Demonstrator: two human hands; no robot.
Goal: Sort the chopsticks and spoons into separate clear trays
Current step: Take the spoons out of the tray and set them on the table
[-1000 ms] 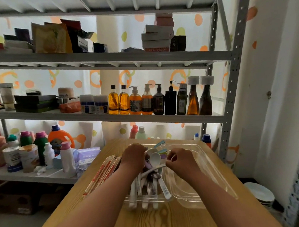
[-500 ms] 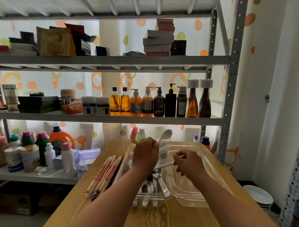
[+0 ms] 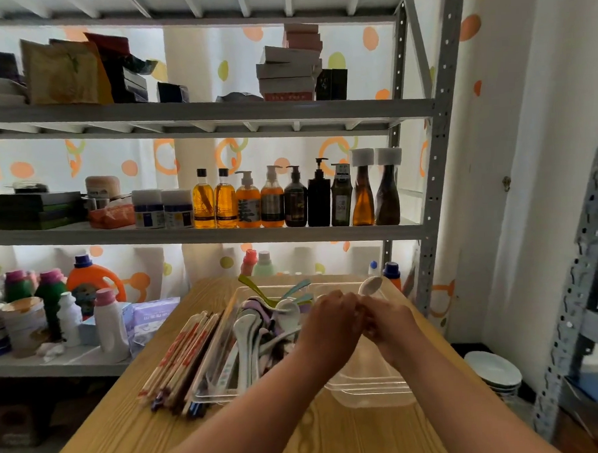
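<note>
Chopsticks (image 3: 183,361) lie bundled on the wooden table (image 3: 334,437) at 9 o'clock of the left tray (image 3: 214,396), just beside its wall, ends toward me. I judge they sit outside it so the spoons can be dealt with first. That tray holds the spoon pile (image 3: 257,334), handles mostly toward 6 o'clock, with a green one and some pale blue ones sticking up at 12 o'clock. My left hand (image 3: 331,324) reaches across the pile toward 3 o'clock, fingers curled round the handle of 1 white spoon (image 3: 370,286), whose bowl pokes out toward 1 o'clock above my knuckles. My right hand (image 3: 389,320) presses against the left, fingers curled narrow. Whether it pinches the same handle or holds something else I cannot tell, since the handle is hidden between the 2 hands. Both hang over the right tray (image 3: 370,392), which shows no cutlery that I can see, so I judge this spoon is meant for it, to keep spoons apart from chopsticks.
</note>
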